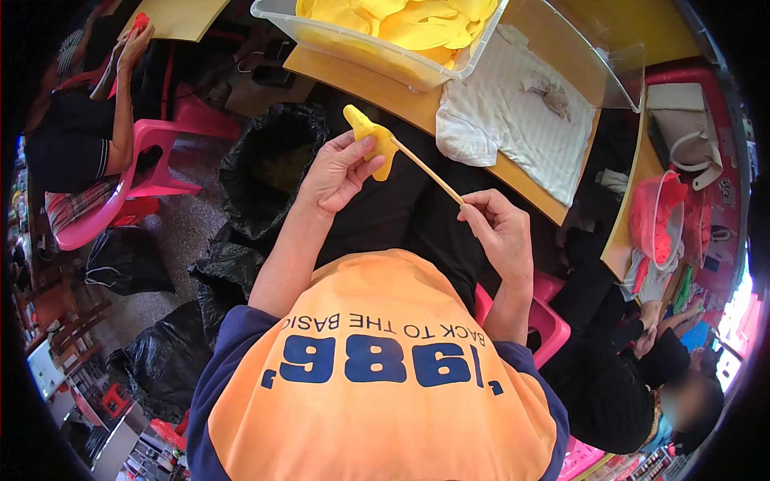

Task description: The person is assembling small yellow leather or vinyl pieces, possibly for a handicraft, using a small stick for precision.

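Looking down past our orange shirt (385, 301), we have both hands raised above our lap (365, 228). Our right hand (499, 234) pinches the near end of a stick (429, 174), thumb against fingers. The stick slants away and leftward, its far end meeting a yellow piece (384, 146). Our left hand (338, 172) has that piece nipped between thumb and fingers; it spreads beyond and right of the fingertips. Left of this hand, a black bag (241, 144) gapes. Beyond, on the table (337, 72), sit a clear tub (377, 61) heaped with yellow pieces (401, 22) and, rightward, a white cloth (497, 116). Far left, a seated person (80, 132) holds something red (141, 22).
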`<state>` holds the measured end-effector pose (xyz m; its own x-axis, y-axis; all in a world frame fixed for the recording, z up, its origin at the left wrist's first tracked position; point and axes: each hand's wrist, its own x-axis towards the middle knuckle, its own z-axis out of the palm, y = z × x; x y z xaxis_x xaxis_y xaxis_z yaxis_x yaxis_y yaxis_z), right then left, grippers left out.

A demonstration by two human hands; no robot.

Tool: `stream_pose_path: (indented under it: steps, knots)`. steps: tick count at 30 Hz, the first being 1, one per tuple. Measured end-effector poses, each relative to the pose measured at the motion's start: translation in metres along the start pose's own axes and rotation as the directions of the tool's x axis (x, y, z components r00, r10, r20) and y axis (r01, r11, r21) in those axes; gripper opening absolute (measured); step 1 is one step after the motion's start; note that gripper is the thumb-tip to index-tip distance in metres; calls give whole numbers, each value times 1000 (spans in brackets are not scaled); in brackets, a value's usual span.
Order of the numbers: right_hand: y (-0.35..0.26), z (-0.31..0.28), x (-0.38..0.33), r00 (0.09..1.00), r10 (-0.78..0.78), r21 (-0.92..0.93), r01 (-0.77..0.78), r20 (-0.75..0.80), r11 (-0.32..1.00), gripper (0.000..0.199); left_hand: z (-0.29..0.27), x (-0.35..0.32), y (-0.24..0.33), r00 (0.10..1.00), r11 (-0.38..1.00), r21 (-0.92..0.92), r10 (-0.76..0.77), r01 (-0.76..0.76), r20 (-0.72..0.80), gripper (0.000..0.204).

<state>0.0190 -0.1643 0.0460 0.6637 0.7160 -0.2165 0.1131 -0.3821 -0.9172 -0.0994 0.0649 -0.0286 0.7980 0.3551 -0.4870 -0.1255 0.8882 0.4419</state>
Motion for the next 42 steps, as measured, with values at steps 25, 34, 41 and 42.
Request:
stream_pose_path:
  steps: [25,34,41,42]
  knots:
    - [27,26,13,993,84,84,-90,77,992,12,15,-5,-21,996,923,386,-31,-5,88,30]
    - [53,62,19,969,206,454,-245,136,856,15,16,-7,-18,998,936,351,1,-26,70,46]
    - [59,76,15,964,250,655,-247,91,714,15,14,-4,-20,998,944,329,19,-35,52,40]
    - [59,77,14,964,249,652,-248,94,717,15,15,-3,-19,998,947,318,28,-46,61,39]
